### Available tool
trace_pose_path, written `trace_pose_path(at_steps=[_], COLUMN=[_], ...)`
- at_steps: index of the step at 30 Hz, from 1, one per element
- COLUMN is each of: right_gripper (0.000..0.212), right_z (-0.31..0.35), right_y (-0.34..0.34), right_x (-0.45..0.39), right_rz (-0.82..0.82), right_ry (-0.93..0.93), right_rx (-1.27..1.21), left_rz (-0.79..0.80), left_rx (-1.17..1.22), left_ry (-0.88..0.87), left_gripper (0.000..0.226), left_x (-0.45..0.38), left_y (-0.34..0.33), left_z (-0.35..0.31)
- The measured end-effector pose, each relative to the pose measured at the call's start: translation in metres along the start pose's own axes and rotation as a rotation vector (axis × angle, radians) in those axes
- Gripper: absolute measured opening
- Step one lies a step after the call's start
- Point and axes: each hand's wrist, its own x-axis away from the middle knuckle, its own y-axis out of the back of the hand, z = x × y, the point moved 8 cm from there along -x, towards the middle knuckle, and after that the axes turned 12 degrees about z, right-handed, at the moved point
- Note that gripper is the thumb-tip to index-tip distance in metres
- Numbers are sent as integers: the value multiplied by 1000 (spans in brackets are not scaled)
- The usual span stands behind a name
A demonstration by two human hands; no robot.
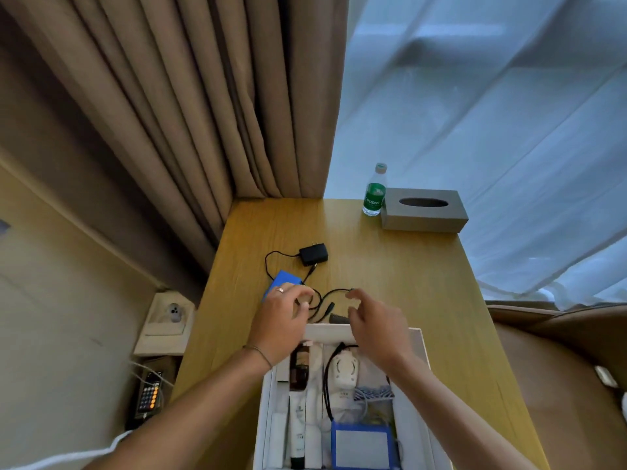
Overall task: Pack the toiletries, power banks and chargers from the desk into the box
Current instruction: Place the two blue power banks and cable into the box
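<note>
Box (417, 337) is sitting at the near desk (390, 266) edge, already holding toiletries and a blue power bank. Black charger (314, 254) and another blue power bank (280, 281) are remaining outside. Left hand (283, 312) and right hand (375, 317) are pinching its cable (334, 292), apart.

The box (342, 334) stands on the surface (407, 283) at its near edge. Inside it, tubes (298, 425) and a bottle (300, 368) lie along the left side, a fan (344, 369) is in the middle, and a power bank (363, 447) lies at the near right. Behind the box, the left hand (283, 317) and the right hand (373, 317) are over a cable (334, 295). Another power bank (280, 281) lies partly under the left hand. The charger (314, 254) lies further back. At the far right corner, a water bottle (374, 191) stands just left of a tissue box (424, 210). Curtains (203, 113) hang behind the surface.
</note>
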Motion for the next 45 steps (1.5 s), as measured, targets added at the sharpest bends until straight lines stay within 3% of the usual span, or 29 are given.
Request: trace_pose_path(at_steps=[6,14,17,23,28,37,42,45], right_gripper=[30,28,27,21,19,25,39,33], right_z=[11,16,16,8,5,22,62,81], right_y=[-13,-44,-51,-57,-58,-42,-23,-9], right_x=[-33,-58,-58,-46,-34,-26,-29,-30], right_rz=[52,106,108,78,44,-13,-25,-17], right_ry=[-22,-95,-118,-174,-189,-124,89,195], right_rx=[-65,-62,-64,-126,-156,-163,37,230], left_rz=[50,254,316,382,366,248,214,224], left_rx=[30,-187,-251,-339,-380,7,345,554], left_ry=[208,390,429,487,488,419,420,406], left_gripper=[27,38,50,97,107,86,93,101], left_x=[-33,-63,-73,-87,-96,-88,-68,-53], left_y=[10,-8,-20,-52,-63,-23,1,13], left_z=[54,122,140,161,170,138,98,74])
